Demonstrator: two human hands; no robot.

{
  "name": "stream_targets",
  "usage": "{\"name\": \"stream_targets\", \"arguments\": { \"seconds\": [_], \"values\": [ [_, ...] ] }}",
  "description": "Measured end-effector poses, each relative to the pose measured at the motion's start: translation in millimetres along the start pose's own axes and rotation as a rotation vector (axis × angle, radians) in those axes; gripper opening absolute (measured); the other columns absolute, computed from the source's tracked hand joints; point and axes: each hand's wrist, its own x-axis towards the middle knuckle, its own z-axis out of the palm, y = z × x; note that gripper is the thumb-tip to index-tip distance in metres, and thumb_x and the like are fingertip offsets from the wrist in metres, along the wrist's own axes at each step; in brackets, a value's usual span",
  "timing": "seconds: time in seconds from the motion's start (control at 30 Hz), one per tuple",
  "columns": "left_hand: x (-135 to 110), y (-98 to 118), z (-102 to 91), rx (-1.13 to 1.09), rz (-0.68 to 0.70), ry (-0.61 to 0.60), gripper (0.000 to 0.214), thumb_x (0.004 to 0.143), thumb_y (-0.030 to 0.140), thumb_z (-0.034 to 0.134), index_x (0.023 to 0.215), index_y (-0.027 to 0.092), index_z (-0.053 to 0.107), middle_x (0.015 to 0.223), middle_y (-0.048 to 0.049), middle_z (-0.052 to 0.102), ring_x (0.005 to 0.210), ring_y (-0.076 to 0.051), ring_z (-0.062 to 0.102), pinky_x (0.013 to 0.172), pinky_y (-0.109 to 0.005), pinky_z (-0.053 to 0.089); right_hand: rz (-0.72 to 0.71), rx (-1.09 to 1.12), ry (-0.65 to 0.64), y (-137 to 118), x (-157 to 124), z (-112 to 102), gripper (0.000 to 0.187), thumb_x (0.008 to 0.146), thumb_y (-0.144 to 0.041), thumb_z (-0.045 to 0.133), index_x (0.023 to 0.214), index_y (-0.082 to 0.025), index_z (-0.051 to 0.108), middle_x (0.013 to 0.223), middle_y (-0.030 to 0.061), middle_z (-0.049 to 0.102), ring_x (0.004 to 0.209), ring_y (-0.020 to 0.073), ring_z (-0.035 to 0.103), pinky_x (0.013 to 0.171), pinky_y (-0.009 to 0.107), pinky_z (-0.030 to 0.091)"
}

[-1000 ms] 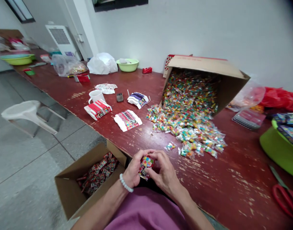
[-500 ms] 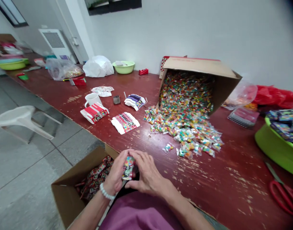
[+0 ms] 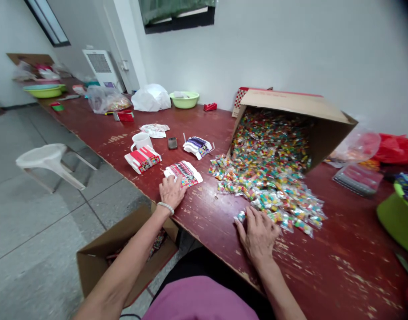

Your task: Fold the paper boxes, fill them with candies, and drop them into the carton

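My left hand [image 3: 171, 194], a bead bracelet at its wrist, reaches the near edge of a stack of flattened candy boxes [image 3: 188, 174], printed red and white. Its fingers curl onto the top one, with the thumb at the near edge. My right hand [image 3: 260, 234] lies over the near end of a spread of small clear candy packets [image 3: 269, 198], thumb and fingers apart. A single packet [image 3: 240, 216] shows between thumb and index finger. The packets spill from a cardboard box [image 3: 329, 142] tipped on its side. Below the table edge, an open carton [image 3: 94, 271] holds dark, colorful packs [image 3: 159, 240].
Red-and-white boxes [image 3: 143, 158], a white mug [image 3: 142, 141], a dark phone-like object [image 3: 172, 142] and purple boxes [image 3: 198, 147] lie on the red table [image 3: 204, 222]. A green basin [image 3: 395, 220] stands at right, a white stool [image 3: 44, 156] at left.
My hands have parted, and the small printed box they held is gone from them. The left moved forward to the flattened boxes, the right to the candy packets. The view shifted slightly.
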Motion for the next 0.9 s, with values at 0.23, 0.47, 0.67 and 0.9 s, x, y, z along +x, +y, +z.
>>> {"name": "stream_targets", "arguments": {
  "seconds": [0.23, 0.47, 0.67, 0.9],
  "values": [
    [34.4, -7.3, 9.3, 0.097, -0.004, -0.137, 0.048, 0.085, 0.053, 0.056, 0.12, 0.02, 0.058, 0.122, -0.0185, 0.054, 0.115, -0.038, 0.044, 0.088, -0.05, 0.04, 0.006, -0.009, -0.018, -5.9, 3.1, -0.5, 0.043, 0.094, -0.041, 0.054, 0.126, -0.014, 0.059, 0.126, 0.0161, 0.065, 0.114, 0.0335, 0.05, 0.097, 0.053, 0.023],
    [45.7, -7.5, 0.0, 0.076, -0.003, -0.193, 0.048, 0.081, 0.055, 0.061, 0.114, 0.021, 0.057, 0.123, -0.0159, 0.055, 0.115, -0.036, 0.045, 0.09, -0.049, 0.039, 0.013, -0.008, -0.009, -6.5, 3.0, -0.5, 0.041, 0.093, -0.039, 0.055, 0.125, -0.015, 0.061, 0.127, 0.0158, 0.065, 0.114, 0.0334, 0.05, 0.097, 0.053, 0.023],
    [15.7, 0.0, -3.9, -0.005, 0.044, -0.174, 0.043, 0.084, 0.05, 0.06, 0.12, 0.026, 0.058, 0.118, -0.0133, 0.054, 0.114, -0.035, 0.046, 0.089, -0.047, 0.039, 0.026, 0.007, 0.0, -6.1, 1.6, -0.6, 0.039, 0.093, -0.038, 0.056, 0.124, -0.016, 0.061, 0.128, 0.0156, 0.064, 0.113, 0.0329, 0.051, 0.097, 0.053, 0.023],
    [-23.5, 15.1, -9.8, -0.265, 0.129, -0.18, 0.035, 0.074, 0.033, 0.07, 0.105, 0.023, 0.057, 0.11, -0.0068, 0.056, 0.104, -0.027, 0.053, 0.086, -0.038, 0.042, 0.0, 0.197, 0.02, -26.1, 4.1, -5.8, 0.033, 0.092, -0.03, 0.056, 0.123, -0.019, 0.061, 0.125, 0.0138, 0.063, 0.11, 0.0316, 0.052, 0.096, 0.051, 0.032]
  ]
}}
